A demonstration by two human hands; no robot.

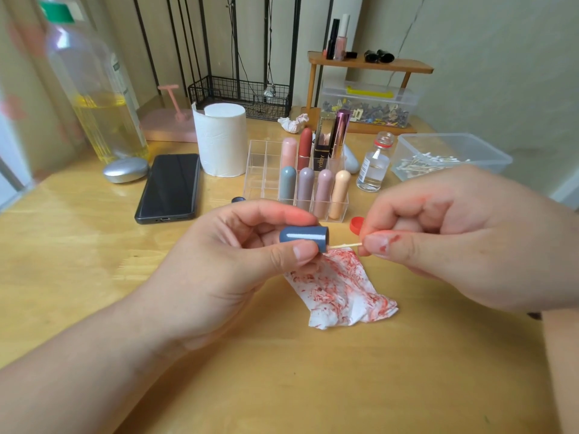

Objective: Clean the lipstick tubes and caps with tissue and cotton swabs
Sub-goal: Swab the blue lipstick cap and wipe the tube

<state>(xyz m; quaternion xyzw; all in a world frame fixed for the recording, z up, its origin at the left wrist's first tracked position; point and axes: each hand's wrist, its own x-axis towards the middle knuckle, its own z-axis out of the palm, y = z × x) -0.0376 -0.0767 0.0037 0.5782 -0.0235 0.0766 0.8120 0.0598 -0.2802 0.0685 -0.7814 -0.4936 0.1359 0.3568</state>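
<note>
My left hand (225,267) pinches a blue-grey lipstick cap (302,236) sideways, its open end facing right. My right hand (454,242) pinches a cotton swab (346,245) by its wooden stick; the swab's tip is inside the cap's opening and hidden. Red smears mark my right thumb and fingers. Under the hands lies a white tissue (341,292) stained with red lipstick. A clear acrylic organizer (263,170) behind holds several lipstick tubes.
A red bottle cap (357,224) lies by my right hand. Behind stand a small glass bottle (374,164), a plastic box of cotton swabs (451,158), a tissue roll (221,139), a phone (170,187), a big oil bottle (94,89) and a wooden shelf (369,65).
</note>
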